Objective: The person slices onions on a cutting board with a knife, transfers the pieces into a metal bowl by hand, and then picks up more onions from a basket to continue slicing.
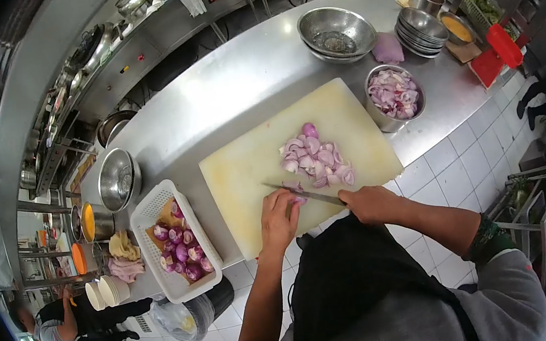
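Observation:
My right hand is wrapped round the handle of a kitchen knife, whose blade points left across the near part of a pale cutting board. Close by, my left hand has its fingers curled on a red onion piece beside the blade; the fingers partly hide it. Beyond the knife lies a loose pile of sliced red onion, with a larger onion piece at its far end. A steel pot full of onion slices stands at the board's right corner.
Left of the board, a white plastic basket holds peeled red onions. Steel bowls stand behind it, with more bowls at the back. A waste bin is below the table's left edge. Other people stand at far left.

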A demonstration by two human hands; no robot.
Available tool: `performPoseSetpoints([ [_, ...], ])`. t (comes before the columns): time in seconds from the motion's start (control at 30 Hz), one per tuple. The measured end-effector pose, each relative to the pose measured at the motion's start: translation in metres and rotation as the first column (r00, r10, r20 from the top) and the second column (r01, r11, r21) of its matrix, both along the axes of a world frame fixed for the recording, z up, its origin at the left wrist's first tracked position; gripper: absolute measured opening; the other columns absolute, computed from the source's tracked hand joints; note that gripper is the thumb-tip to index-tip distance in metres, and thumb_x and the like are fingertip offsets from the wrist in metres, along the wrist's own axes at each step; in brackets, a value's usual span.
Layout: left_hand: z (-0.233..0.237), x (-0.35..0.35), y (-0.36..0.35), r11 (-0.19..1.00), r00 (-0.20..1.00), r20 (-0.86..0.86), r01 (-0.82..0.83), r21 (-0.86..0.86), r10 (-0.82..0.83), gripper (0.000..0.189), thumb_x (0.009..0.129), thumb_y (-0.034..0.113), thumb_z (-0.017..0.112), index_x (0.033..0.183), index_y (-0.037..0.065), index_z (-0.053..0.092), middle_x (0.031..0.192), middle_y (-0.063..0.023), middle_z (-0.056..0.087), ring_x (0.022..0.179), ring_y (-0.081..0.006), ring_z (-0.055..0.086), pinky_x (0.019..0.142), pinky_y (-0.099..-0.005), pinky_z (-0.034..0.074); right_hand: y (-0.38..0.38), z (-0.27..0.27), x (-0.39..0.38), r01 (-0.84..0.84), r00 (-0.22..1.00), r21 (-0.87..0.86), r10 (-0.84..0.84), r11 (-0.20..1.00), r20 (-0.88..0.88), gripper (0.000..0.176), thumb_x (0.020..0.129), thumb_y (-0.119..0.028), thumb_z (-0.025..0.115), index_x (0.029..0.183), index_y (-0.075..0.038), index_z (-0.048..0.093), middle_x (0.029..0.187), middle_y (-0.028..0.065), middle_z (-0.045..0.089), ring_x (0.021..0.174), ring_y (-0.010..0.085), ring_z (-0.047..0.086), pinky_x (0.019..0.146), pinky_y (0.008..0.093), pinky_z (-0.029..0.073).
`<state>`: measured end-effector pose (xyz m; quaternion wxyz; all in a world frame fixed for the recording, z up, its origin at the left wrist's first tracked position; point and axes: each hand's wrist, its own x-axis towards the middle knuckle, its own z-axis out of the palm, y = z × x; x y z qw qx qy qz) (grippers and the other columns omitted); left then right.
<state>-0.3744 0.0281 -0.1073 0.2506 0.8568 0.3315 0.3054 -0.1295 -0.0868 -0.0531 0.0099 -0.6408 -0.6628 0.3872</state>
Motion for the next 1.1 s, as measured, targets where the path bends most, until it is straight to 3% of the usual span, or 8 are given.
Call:
performPoseSetpoints([
  [0.13,0.018,0.012,-0.009,0.962,0.932,-0.331,-0.213,-0.173,0.147,0.016,0.089,0.005,0.072,0.103,0.005,0.064,0.103,-0.0134,0.068,0.100,-0.0334,0.065,0.087,-0.0432,0.053,0.009,0.008,0.006,0.048,0.999,0.017,-0.048,0.999,-0.008,0.027,0.096,-0.012,0.054,0.121,-0.003,0.051,0.093,0.0292,0.070,0.092,0.0499,0.069,0.082,0.0603,0.051],
  [0.23,0.030,0.007,-0.008,0.854,0.909,-0.386,-0.320,-0.410,0.155,0.019,0.090,0.003,0.069,0.109,0.005,0.065,0.108,-0.0130,0.068,0.101,-0.0325,0.065,0.088,-0.0422,0.054,0.010,0.012,0.008,0.053,0.999,-0.009,-0.053,0.999,0.010,0.027,0.097,-0.012,0.053,0.123,-0.003,0.050,0.093,0.0289,0.070,0.093,0.0500,0.069,0.083,0.0610,0.050],
  [0.33,0.030,-0.014,0.007,0.993,0.993,-0.032,0.118,0.019,-0.117,0.025,0.089,-0.001,0.071,0.113,0.005,0.068,0.109,-0.0152,0.069,0.101,-0.0330,0.068,0.090,-0.0408,0.055,0.004,0.007,0.003,0.063,0.998,-0.003,-0.063,0.998,0.008,0.029,0.096,-0.012,0.052,0.124,-0.004,0.050,0.093,0.0290,0.070,0.092,0.0497,0.069,0.082,0.0607,0.051],
  [0.43,0.022,-0.015,0.014,0.974,0.974,-0.063,0.210,-0.087,-0.216,0.021,0.090,0.000,0.070,0.110,0.005,0.069,0.108,-0.0114,0.069,0.100,-0.0327,0.067,0.089,-0.0410,0.055,0.001,0.006,0.003,0.058,0.998,0.008,-0.058,0.998,0.028,0.028,0.096,-0.011,0.051,0.123,-0.004,0.050,0.091,0.0285,0.070,0.090,0.0489,0.070,0.081,0.0593,0.052],
  [0.63,0.002,-0.008,0.011,0.977,0.991,-0.015,0.125,-0.173,-0.130,0.019,0.088,-0.001,0.072,0.106,0.005,0.070,0.108,-0.0117,0.069,0.100,-0.0325,0.067,0.088,-0.0406,0.055,-0.019,0.050,0.002,-0.001,0.993,-0.073,0.010,0.997,0.121,0.026,0.096,-0.009,0.050,0.122,-0.005,0.050,0.087,0.0261,0.071,0.087,0.0452,0.072,0.076,0.0567,0.055],
  [0.9,-0.005,-0.003,-0.001,0.983,0.999,0.037,0.041,-0.181,-0.035,0.016,0.089,-0.001,0.072,0.104,0.003,0.069,0.106,-0.0139,0.068,0.101,-0.0346,0.066,0.088,-0.0418,0.055,-0.010,0.013,0.002,-0.052,0.996,0.080,0.046,0.995,0.082,0.031,0.096,-0.008,0.051,0.126,-0.005,0.049,0.088,0.0246,0.071,0.087,0.0444,0.073,0.075,0.0569,0.056],
  [1.0,-0.006,-0.003,-0.001,0.984,0.999,0.048,0.004,-0.177,0.005,0.015,0.089,0.000,0.072,0.103,0.002,0.069,0.106,-0.0143,0.068,0.100,-0.0349,0.066,0.087,-0.0419,0.054,-0.013,0.049,-0.001,-0.027,0.992,-0.067,0.035,0.997,0.122,0.031,0.095,-0.007,0.050,0.126,-0.004,0.049,0.087,0.0244,0.071,0.087,0.0447,0.072,0.075,0.0569,0.056],
  [1.1,-0.008,-0.002,-0.001,0.986,0.997,0.072,0.000,-0.165,0.012,0.014,0.089,0.000,0.072,0.102,0.002,0.068,0.105,-0.0144,0.068,0.098,-0.0348,0.066,0.086,-0.0418,0.054,-0.025,0.019,-0.005,-0.002,0.992,-0.041,0.007,0.999,0.129,0.032,0.095,-0.007,0.050,0.127,-0.004,0.049,0.087,0.0241,0.071,0.087,0.0444,0.072,0.074,0.0571,0.055],
])
